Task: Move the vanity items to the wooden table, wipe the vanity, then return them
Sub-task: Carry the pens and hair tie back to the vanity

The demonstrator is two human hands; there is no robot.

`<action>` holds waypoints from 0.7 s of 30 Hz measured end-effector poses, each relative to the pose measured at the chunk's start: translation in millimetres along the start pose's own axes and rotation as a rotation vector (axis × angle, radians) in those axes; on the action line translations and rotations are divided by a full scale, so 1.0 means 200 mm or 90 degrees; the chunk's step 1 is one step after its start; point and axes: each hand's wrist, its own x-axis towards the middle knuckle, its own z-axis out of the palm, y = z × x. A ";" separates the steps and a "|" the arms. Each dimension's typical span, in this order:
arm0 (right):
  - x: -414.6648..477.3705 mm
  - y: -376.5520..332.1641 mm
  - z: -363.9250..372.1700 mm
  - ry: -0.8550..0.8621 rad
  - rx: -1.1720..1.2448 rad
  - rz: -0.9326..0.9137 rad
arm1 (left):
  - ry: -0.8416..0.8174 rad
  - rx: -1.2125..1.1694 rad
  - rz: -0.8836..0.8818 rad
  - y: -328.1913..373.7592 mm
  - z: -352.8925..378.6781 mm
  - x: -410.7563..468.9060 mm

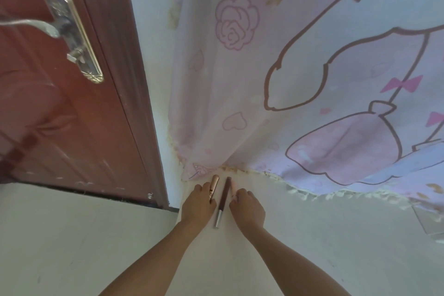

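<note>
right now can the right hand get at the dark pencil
Probably yes: the dark pencil lies uncovered right beside the right hand, nothing between them, though it seems to pinch a pink tube.

Door (72, 115): red-brown, panelled, fills the left side; pale scuffs and specks near its foot.
Lock plate (69, 29): long silvery oval on the door, ornamented at both ends.
Lever handle (31, 25): silver, runs left from the plate and out of view.
Thumb-turn (76, 55): small, on the plate below the lever.
Wall (149, 55): white strip between door frame and cloth.
Cloth (288, 79): hanging, pale pink to lilac; printed rose (236, 23), hearts, pink bow (401, 84), brown-outlined cartoon shapes.
Trim (300, 191): cream frill along the cloth's lower hem.
Floor (60, 235): pale, below the door.
Right edge: pale object (430, 221), cut off, unidentifiable.
</note>
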 end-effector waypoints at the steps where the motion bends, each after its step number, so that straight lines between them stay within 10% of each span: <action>1: 0.01 -0.01 0.00 -0.003 -0.004 -0.006 | -0.002 0.000 0.001 -0.01 0.00 0.01; 21: 0.16 -0.05 -0.02 0.008 -0.014 -0.082 | 0.015 -0.006 0.025 -0.01 0.01 0.08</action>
